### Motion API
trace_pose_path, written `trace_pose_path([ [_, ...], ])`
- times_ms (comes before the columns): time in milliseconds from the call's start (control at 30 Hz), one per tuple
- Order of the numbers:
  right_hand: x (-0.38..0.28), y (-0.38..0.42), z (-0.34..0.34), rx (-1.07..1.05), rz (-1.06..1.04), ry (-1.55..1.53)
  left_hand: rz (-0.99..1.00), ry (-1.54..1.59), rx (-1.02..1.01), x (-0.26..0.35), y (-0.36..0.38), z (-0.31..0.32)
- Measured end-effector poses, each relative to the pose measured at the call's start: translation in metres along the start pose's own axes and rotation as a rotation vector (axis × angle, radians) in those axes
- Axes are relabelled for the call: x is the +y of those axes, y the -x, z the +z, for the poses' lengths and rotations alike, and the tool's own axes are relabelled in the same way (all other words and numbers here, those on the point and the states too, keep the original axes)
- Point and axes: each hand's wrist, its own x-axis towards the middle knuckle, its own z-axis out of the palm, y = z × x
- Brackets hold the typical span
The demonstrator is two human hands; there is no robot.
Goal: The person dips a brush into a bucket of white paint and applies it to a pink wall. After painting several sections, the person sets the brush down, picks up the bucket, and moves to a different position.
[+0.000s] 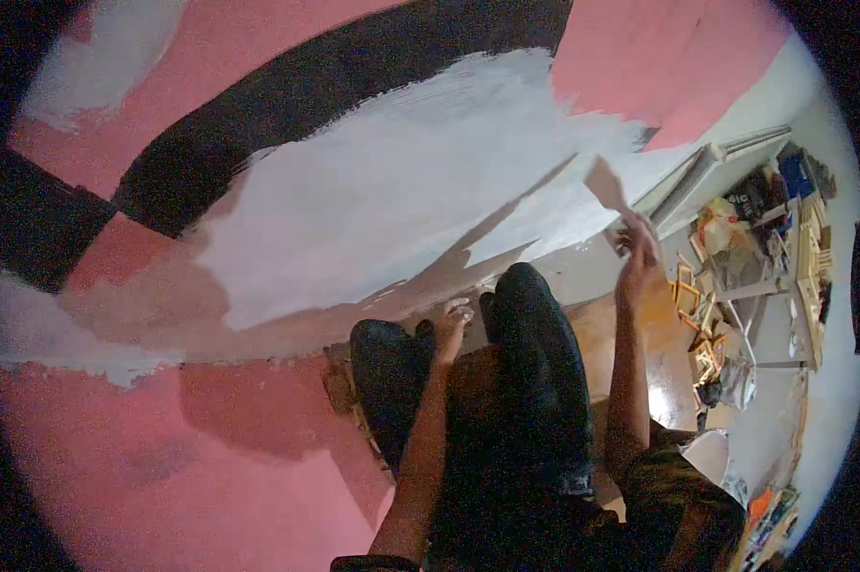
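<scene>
A flat, wide paintbrush (604,184) is in my right hand (637,240), its handle inside my fingers and its broad end pointing up at the wall. Motion blurs the brush a little. Behind it, white paint (401,181) with streaky edges covers a large patch of the wall. My left hand (454,322) is held between my knees with its fingers curled and light marks on them; I cannot tell what is in it. Dark trousers (544,372) cover my bent legs, close to the base of the wall.
A black curved band (354,71) and pink areas (668,57) surround the white patch. Pink paint (249,505) also spreads at lower left. To the right are a brown wooden surface (596,338), wooden frames (701,324), a plastic bag (725,234) and cluttered shelves (811,267).
</scene>
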Motion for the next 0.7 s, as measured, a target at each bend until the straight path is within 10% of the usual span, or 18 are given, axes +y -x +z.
trace_pose_path([
  [67,0.013,-0.002,-0.026,0.19,-0.001,0.087,0.032,-0.014,-0.013,0.006,-0.002,0.003],
  [233,-0.046,0.044,0.029,-0.238,-0.052,0.197,-0.241,0.015,0.054,0.039,0.01,0.008],
  [300,-0.029,0.067,0.081,-0.533,-0.348,-0.192,-0.081,0.189,-0.012,0.014,0.009,0.005],
  [433,-0.078,0.119,0.175,-0.863,-0.105,-0.272,-0.104,0.242,0.028,-0.023,0.006,-0.005],
  [600,-0.089,0.088,0.184,-0.638,-0.356,-0.204,-0.229,0.085,0.146,-0.026,0.01,-0.01],
  [700,-0.057,0.032,0.119,-0.571,-0.068,-0.288,-0.267,0.055,0.08,0.002,0.009,-0.003],
])
